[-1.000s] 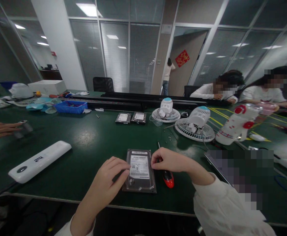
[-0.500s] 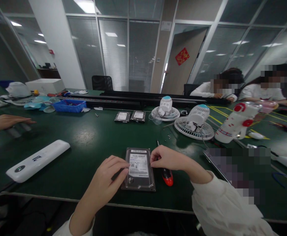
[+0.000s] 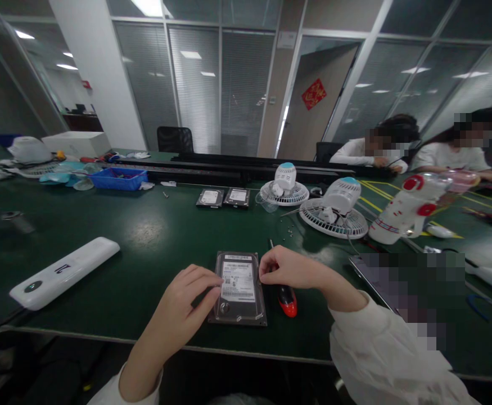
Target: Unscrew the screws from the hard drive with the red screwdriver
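A hard drive (image 3: 238,298) lies label up on the green table in front of me. My left hand (image 3: 190,301) holds its left edge, with thumb and fingertips curved over the rim. At the opposite edge, my right hand (image 3: 285,267) grips the drive with thumb and forefinger together; the other fingers are curled. Under and beside that hand is a screwdriver (image 3: 288,304) with a red and black handle, its shaft pointing away from me.
A white power bank (image 3: 66,274) lies at left, near a blurred metal cylinder (image 3: 18,221). Farther back are two more hard drives (image 3: 210,198), a blue bin (image 3: 119,179), two fan heads (image 3: 334,211) and loose screws (image 3: 288,231). A bottle (image 3: 397,214) stands right; two people sit beyond.
Another person's hand at the far left has withdrawn from the metal cylinder, nearly out of view. My hands and the hard drive have hardly moved.
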Motion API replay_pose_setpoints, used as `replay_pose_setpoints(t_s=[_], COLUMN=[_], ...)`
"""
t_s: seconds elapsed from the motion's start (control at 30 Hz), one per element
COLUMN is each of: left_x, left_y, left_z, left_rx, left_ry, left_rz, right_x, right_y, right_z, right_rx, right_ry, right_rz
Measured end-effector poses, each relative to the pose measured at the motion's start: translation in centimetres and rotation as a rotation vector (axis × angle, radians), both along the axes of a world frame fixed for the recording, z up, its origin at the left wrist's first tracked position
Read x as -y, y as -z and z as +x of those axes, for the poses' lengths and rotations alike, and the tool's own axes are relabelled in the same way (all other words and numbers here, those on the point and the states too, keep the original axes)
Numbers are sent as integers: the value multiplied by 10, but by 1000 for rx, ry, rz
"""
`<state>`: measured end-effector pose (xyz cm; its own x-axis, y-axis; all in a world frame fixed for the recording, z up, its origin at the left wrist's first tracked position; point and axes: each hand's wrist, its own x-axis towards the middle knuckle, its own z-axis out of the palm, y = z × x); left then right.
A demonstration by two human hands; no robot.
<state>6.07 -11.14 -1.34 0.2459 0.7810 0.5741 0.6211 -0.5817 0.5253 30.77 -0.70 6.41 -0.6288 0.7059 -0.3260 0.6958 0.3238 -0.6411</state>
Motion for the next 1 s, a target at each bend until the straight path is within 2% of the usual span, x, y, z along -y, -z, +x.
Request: replay_pose_setpoints(t_s=[0.1, 0.17, 0.27, 0.3, 0.4, 0.5, 0.63, 0.77, 0.87, 1.0], left_x=[0, 1, 1, 1, 1, 5, 17, 24, 22, 15], left_y=[0, 0, 0, 0, -1, -2, -2, -3, -5, -6], left_z=[0, 0, 0, 1, 3, 9, 27, 47, 56, 59], left_rx=[0, 3, 6, 3, -31, -82, -119, -135, -124, -106], left_ry=[-4, -6, -12, -13, -1, -6, -3, 87, 130, 112], left_rz=[4, 15, 20, 19, 39, 116, 225, 353, 371, 373], right_x=[-1, 0, 6, 9, 19, 26, 27, 25, 24, 22], right_y=[-6, -10, -16, -17, -16, -8, 1, 1, -1, -4], right_z=[5, 13, 28, 31, 36, 32, 25, 25, 26, 29], right_rx=[15, 55, 247, 313, 412, 441, 430, 381, 330, 276], right_ry=[4, 5, -34, -68, -181, -243, -247, -263, -263, -251], right_rz=[58, 158, 362, 379, 356, 403, 448, 442, 419, 449])
